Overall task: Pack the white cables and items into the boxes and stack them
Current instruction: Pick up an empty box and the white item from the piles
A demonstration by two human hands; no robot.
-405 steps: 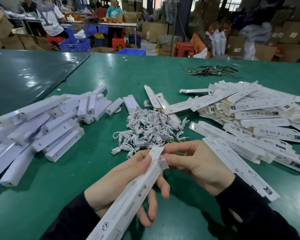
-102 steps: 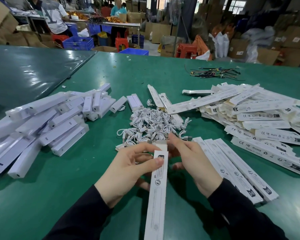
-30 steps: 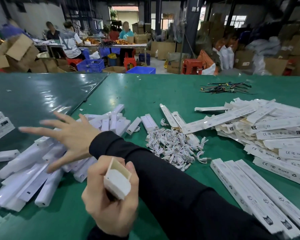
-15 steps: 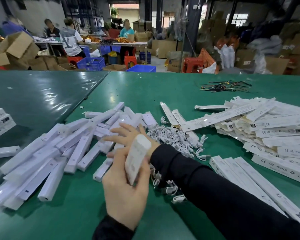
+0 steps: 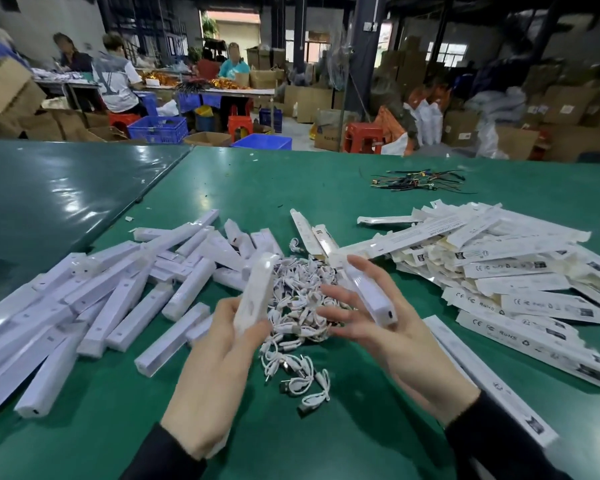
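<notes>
Left hand (image 5: 219, 368) had its fingers (image 5: 253, 332) curled round a white box (image 5: 255, 294), end tilted up. Right hand (image 5: 388, 337) held a white bar item (image 5: 371, 296) across spread fingers (image 5: 336, 296), thumb side hidden. Both were above the cable pile (image 5: 297, 306) mid-tabletop (image 5: 291, 188). White bar items (image 5: 118, 289) heaped toward left edge, flat printed boxes (image 5: 499, 258) toward right edge.

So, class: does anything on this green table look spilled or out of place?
Yes: a few small coiled white cables trail loose from the main cable heap toward the table's near edge, between the hands.
</notes>
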